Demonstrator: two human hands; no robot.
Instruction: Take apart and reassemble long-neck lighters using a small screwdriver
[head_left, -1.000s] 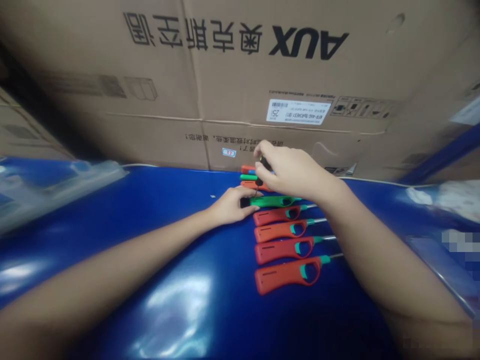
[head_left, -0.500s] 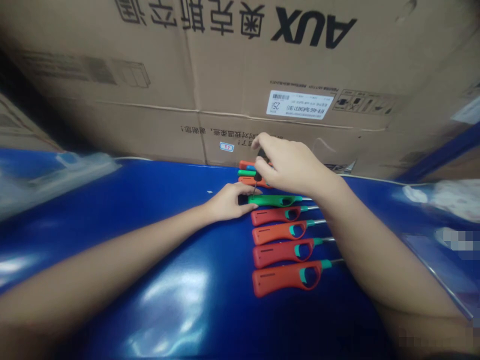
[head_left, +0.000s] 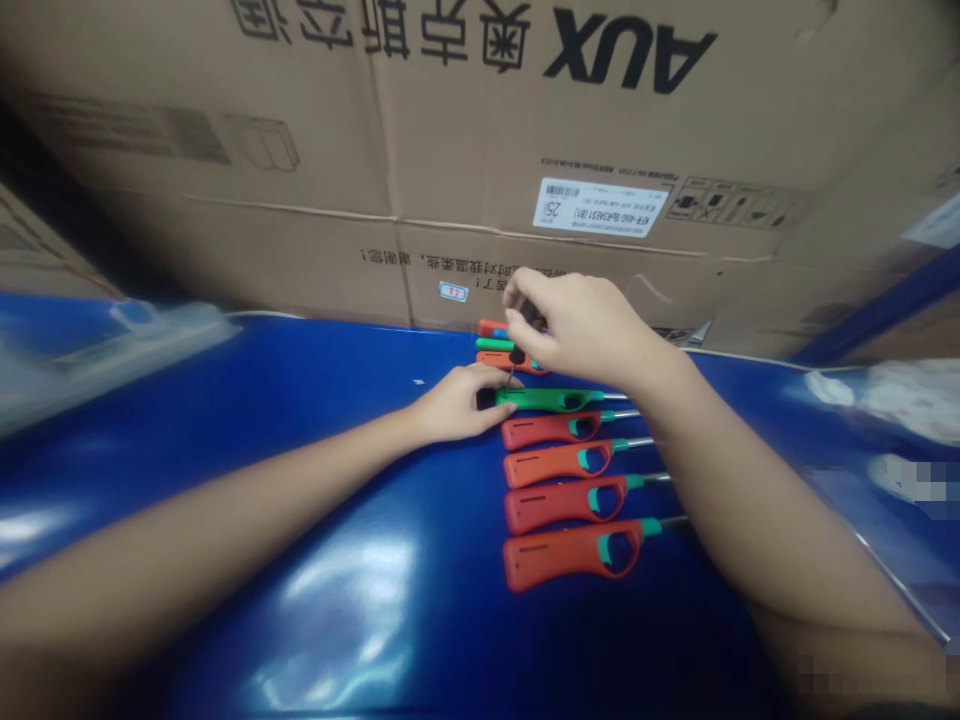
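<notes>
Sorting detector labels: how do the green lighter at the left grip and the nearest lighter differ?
Colour: the green lighter is bright green, the nearest lighter orange-red.
Contact: the left grip pinches the green lighter's handle end; the nearest lighter lies unheld.
Both rest on the blue table, roughly parallel.

Smooth plastic lighters (head_left: 540,401), shiny metal nozzles (head_left: 640,442), glossy tabletop (head_left: 330,540), matt cardboard box (head_left: 450,140)

Bare forearms (head_left: 292,495), slim wrists (head_left: 409,430); left hand (head_left: 459,402), right hand (head_left: 577,322) bare.
</notes>
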